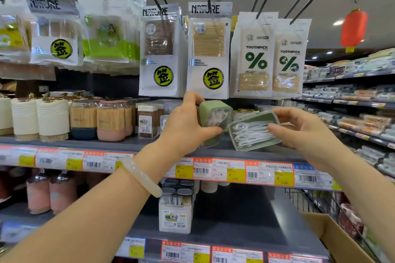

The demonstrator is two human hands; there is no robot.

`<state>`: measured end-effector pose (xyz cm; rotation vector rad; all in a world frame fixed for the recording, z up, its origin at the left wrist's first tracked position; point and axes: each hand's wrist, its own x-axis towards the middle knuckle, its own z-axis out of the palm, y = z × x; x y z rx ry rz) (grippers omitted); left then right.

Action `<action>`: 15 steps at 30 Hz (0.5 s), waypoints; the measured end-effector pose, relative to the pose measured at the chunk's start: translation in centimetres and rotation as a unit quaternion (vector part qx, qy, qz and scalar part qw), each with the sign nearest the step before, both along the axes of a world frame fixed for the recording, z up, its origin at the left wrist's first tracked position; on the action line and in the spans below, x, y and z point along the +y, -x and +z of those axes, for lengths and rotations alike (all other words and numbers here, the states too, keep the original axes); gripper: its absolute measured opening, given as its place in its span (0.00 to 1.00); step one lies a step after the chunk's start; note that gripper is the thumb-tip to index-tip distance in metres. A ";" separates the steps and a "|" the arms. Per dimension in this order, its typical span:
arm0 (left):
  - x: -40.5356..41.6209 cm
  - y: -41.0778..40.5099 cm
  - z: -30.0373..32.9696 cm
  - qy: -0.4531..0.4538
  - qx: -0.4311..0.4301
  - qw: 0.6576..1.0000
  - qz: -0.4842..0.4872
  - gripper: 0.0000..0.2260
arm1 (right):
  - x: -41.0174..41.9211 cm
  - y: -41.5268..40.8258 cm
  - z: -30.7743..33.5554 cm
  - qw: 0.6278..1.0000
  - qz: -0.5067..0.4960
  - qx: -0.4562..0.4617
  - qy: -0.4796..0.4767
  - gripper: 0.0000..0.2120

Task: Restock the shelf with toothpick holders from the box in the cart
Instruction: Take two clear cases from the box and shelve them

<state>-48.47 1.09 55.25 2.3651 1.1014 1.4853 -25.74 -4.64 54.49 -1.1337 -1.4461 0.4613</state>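
The left hand (185, 123) grips a small green plastic holder with a clear lid (213, 120), fingers curled over its top and thumb underneath, holding it tilted above the grey metal shelf (132, 145). Just beside it, the right hand (303, 128) holds a second green rectangular holder with a clear lid (254, 131), thumb pressed on the lid and fingers wrapped behind; white picks show through the lid (they look like floss picks, though the blur makes that uncertain). The two holders nearly touch at their near corners, both over the shelf's right part. A pale translucent bangle (142, 175) sits on the left wrist. Further left on the same shelf stand clear round jars of wooden toothpicks (111, 120). Above hang white toothpick packets printed with a green percent sign (255, 55). At lower right, the corner of a brown cardboard box (333, 239) sits near a wire cart (299, 199).
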 end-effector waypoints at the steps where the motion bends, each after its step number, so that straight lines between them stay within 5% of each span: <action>1: 0.0 -0.1 0.1 -0.013 0.008 1.000 0.018 0.24 | 0.0 0.0 0.0 1.000 0.002 0.003 0.003 0.11; 5: 0.5 -0.4 0.5 -0.027 0.075 0.996 0.051 0.23 | -0.2 0.1 -0.2 1.000 -0.014 -0.019 -0.010 0.14; 11: 1.2 -0.9 1.1 0.040 0.231 0.971 0.050 0.34 | -0.2 0.0 -0.2 0.999 -0.035 0.014 -0.035 0.14; 15: 1.2 -0.3 1.0 0.122 0.079 0.988 -0.054 0.35 | -0.3 0.1 -0.2 0.998 -0.016 0.037 -0.038 0.13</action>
